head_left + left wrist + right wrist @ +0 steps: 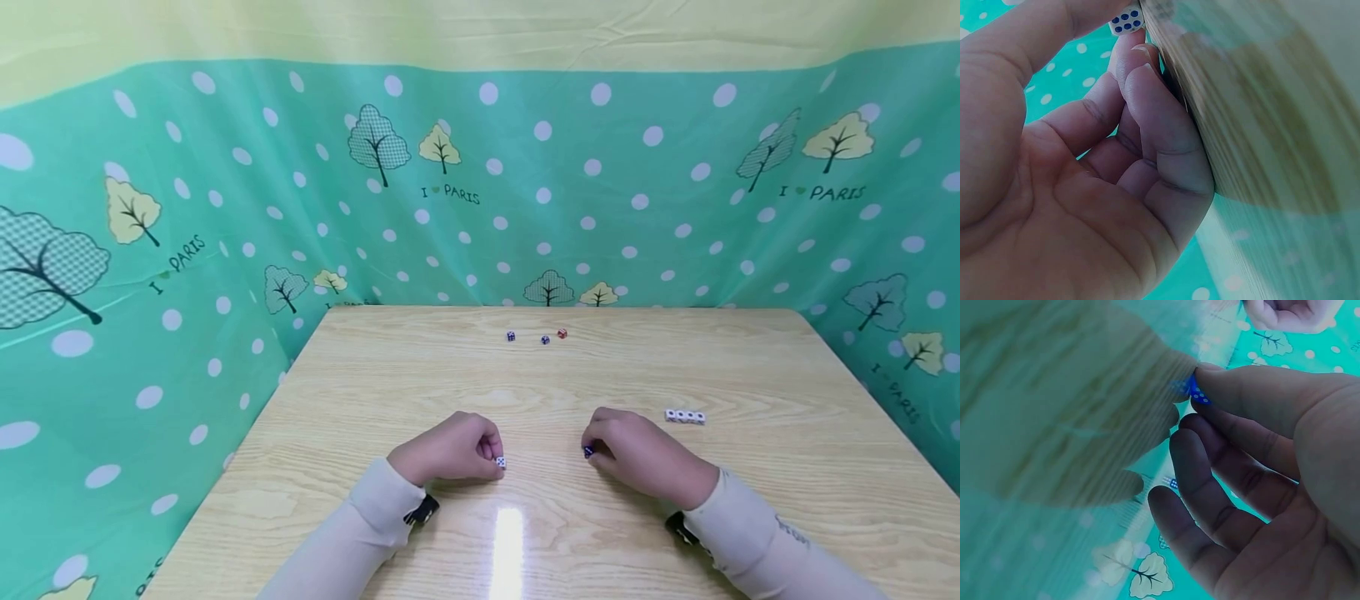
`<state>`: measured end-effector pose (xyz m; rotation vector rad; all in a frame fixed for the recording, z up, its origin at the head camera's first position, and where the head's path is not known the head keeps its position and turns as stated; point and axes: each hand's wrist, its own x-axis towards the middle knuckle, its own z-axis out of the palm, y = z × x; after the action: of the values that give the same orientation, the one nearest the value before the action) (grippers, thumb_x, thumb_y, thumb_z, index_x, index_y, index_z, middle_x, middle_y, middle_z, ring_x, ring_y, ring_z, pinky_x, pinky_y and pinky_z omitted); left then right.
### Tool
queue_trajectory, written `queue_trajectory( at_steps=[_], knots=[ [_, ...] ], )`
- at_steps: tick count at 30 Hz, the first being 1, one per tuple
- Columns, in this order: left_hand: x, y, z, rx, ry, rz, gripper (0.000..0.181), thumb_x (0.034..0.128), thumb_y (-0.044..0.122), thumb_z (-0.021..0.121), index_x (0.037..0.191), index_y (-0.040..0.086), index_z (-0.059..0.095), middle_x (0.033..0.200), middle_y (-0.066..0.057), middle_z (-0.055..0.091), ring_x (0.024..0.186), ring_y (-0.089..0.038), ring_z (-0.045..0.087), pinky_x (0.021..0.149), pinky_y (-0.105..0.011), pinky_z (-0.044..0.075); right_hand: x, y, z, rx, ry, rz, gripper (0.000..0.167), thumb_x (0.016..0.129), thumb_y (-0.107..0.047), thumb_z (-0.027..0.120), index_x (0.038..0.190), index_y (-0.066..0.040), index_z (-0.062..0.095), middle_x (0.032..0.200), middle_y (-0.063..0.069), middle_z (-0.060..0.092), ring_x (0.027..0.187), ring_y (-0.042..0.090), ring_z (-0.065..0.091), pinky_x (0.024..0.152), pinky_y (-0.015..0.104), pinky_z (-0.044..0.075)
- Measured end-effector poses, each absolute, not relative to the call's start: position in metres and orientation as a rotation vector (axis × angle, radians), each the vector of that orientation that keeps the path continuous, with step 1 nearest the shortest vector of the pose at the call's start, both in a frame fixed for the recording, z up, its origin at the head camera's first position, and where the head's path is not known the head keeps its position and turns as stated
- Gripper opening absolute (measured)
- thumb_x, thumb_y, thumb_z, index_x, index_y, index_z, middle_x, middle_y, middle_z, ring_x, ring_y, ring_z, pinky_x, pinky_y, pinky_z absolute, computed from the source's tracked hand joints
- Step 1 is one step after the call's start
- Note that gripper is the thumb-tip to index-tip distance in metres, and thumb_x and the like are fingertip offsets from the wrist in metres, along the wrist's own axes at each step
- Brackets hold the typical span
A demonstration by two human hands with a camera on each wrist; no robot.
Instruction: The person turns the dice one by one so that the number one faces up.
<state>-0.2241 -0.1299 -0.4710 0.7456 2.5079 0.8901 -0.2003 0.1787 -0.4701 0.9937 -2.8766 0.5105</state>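
Green polka-dot cloth with printed trees [450, 275] hangs around a pale wood-grain table [360, 375], whose glossy top probably lets small things slide. The person's left hand [453, 448] and right hand [647, 457] work low over it, apart from each other, each in a narrow thumb-and-finger pinch. To the right hand's outer side lies a straight row of four small white cube dice [686, 417]; I'd expect a nudge to break it. In the left pinch is a white plastic-looking die with blue pips [501, 462]; in the right, a dark blue die with white pips [588, 452], down at the wood. Both look light, stiff and hard to damage, though smooth enough to squirt from damp fingertips. Best hold, I'd judge: flat on two opposite side faces, clear of the rounded-looking corners.
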Motion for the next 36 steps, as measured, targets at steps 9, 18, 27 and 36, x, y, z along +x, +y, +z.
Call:
queue_trajectory(
  at_steps=[9,18,27,36],
  knots=[
    [-0.2241,-0.1303,-0.4714,0.746,2.508,0.890,0.018,0.0826,0.016,0.086,0.081,0.017,0.068,0.076,0.008,0.064,0.070,-0.004,0.057,0.067,-0.021,0.051,-0.1996,0.1780,-0.4678,1.001,-2.899,0.532,0.015,0.087,-0.016,0.084,0.099,-0.016,0.075,0.092,-0.009,0.063,0.078,0.001,0.056,0.067,0.022,0.051],
    [-0.2252,-0.1297,-0.4717,0.741,2.510,0.890,0.018,0.0818,0.016,0.086,0.081,0.018,0.068,0.076,0.008,0.064,0.071,-0.004,0.058,0.068,-0.021,0.052,-0.1990,0.1769,-0.4660,1.053,-2.815,0.523,0.013,0.086,-0.011,0.084,0.094,-0.017,0.076,0.090,-0.008,0.065,0.078,-0.001,0.056,0.067,0.022,0.053],
    [-0.2250,-0.1302,-0.4714,0.749,2.510,0.892,0.018,0.0815,0.016,0.086,0.081,0.018,0.068,0.075,0.008,0.064,0.070,-0.004,0.058,0.068,-0.021,0.051,-0.2000,0.1779,-0.4664,1.045,-2.813,0.526,0.012,0.086,-0.010,0.083,0.091,-0.018,0.076,0.089,-0.009,0.066,0.077,-0.002,0.056,0.068,0.022,0.053],
    [-0.2246,-0.1304,-0.4721,0.756,2.506,0.899,0.018,0.0819,0.015,0.086,0.081,0.017,0.068,0.075,0.008,0.064,0.070,-0.004,0.058,0.067,-0.021,0.051,-0.2008,0.1780,-0.4639,1.029,-2.835,0.531,0.013,0.087,-0.013,0.083,0.090,-0.022,0.075,0.088,-0.015,0.068,0.080,-0.003,0.059,0.071,0.023,0.055]
  ],
)
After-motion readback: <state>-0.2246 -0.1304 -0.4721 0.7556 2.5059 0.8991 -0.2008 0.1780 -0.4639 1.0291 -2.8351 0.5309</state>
